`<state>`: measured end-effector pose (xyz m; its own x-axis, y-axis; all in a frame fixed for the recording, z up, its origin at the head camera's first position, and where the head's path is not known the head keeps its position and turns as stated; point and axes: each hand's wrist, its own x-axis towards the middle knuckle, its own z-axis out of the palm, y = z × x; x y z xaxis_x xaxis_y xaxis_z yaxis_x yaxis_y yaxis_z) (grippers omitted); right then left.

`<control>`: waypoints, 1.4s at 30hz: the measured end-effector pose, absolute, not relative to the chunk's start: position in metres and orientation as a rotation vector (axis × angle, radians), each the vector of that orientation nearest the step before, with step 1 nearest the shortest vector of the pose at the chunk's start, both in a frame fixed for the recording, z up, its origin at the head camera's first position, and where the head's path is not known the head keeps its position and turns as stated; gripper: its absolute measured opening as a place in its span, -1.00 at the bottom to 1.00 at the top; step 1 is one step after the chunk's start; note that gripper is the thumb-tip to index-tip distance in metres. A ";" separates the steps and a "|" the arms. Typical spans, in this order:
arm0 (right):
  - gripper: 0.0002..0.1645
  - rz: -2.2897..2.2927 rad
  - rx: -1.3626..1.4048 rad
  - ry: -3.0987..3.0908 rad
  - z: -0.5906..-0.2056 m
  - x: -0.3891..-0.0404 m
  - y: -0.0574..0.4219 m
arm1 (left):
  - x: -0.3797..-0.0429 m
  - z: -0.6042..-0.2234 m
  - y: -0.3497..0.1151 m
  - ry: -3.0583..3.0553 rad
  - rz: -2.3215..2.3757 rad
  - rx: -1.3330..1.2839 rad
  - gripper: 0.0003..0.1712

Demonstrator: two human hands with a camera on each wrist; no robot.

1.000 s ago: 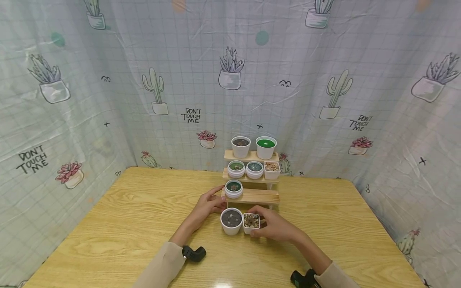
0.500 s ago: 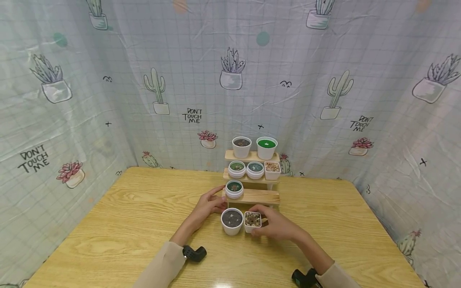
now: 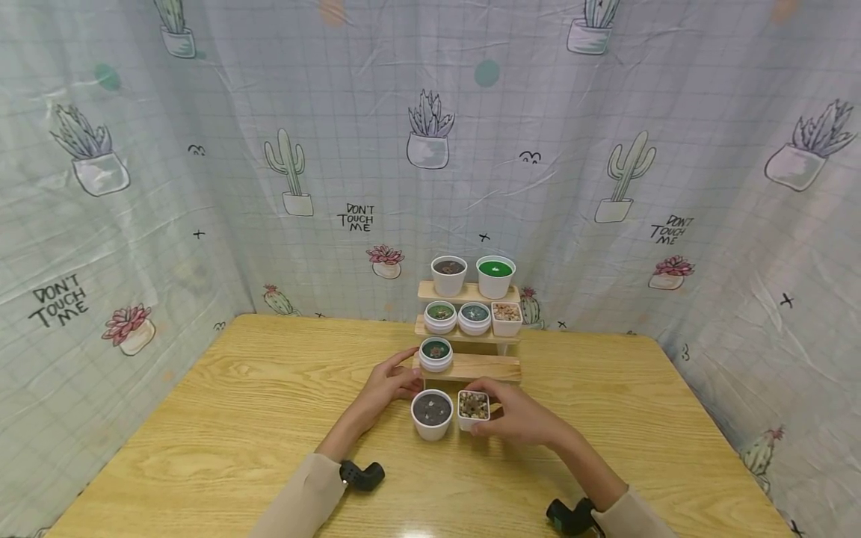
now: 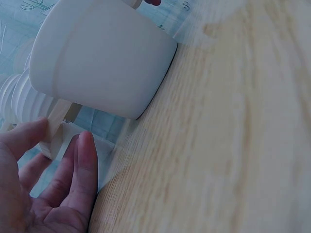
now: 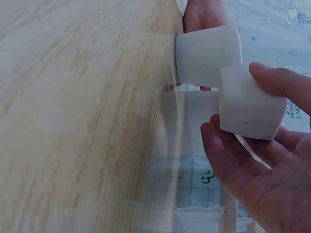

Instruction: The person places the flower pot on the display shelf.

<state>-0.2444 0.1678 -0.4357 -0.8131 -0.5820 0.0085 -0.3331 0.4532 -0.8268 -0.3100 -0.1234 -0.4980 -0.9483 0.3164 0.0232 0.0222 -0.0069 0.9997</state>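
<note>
Between the thumb and fingers of my right hand [image 3: 518,415] is a small square white pot [image 3: 474,409] topped with pebbles. The right wrist view shows this pot [image 5: 250,102] held off the table. My left hand [image 3: 386,385] grips the left end of the lowest step of a wooden three-step stand [image 3: 487,367], its thumb against the board edge in the left wrist view. In front of the stand, a round white pot [image 3: 432,415] with a dark grey top stands on the table between the hands. On the lowest step's left side sits a ribbed round pot [image 3: 436,355] with a dark green top.
Two ribbed round pots, one green-topped [image 3: 441,317] and one blue-grey [image 3: 474,318], share the middle step with a square pebble pot [image 3: 507,319]. A brown-topped pot [image 3: 448,276] and a bright green-topped pot [image 3: 495,277] occupy the top step. Behind hangs a printed curtain [image 3: 336,149].
My right hand has raised the square pot and moved it slightly right and toward the stand, widening its gap from the grey-topped pot. My left hand stays at the stand.
</note>
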 end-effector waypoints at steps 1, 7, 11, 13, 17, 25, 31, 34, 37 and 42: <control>-0.33 -1.280 -0.794 2.439 -0.435 -0.244 0.168 | -0.310 -0.498 -0.123 2.051 2.065 0.353 -0.30; -0.33 -1.268 -0.771 2.449 -0.432 -0.243 0.168 | -0.308 -0.497 -0.124 2.048 2.069 0.348 -0.31; -0.33 -1.281 -0.754 2.432 -0.432 -0.241 0.168 | -0.308 -0.498 -0.124 2.043 2.063 0.346 -0.30; -0.33 -1.289 -0.771 2.426 -0.431 -0.241 0.168 | -0.308 -0.498 -0.124 2.042 2.061 0.350 -0.29; -0.34 -1.295 -0.816 2.418 -0.428 -0.242 0.168 | -0.309 -0.498 -0.125 2.042 2.067 0.348 -0.29; -0.34 -1.285 -0.832 2.439 -0.416 -0.246 0.171 | -0.310 -0.498 -0.125 2.043 2.053 0.358 -0.29; -0.37 -1.320 -0.861 2.433 -0.409 -0.253 0.173 | -0.310 -0.497 -0.124 2.037 2.050 0.364 -0.28; -0.35 -1.321 -0.858 2.445 -0.404 -0.256 0.172 | -0.309 -0.497 -0.124 2.036 2.054 0.363 -0.28; -0.32 -1.321 -0.855 2.458 -0.401 -0.258 0.172 | -0.310 -0.497 -0.125 2.035 2.059 0.359 -0.29; -0.33 -1.324 -0.852 2.475 -0.397 -0.260 0.172 | -0.310 -0.497 -0.124 2.028 2.065 0.352 -0.29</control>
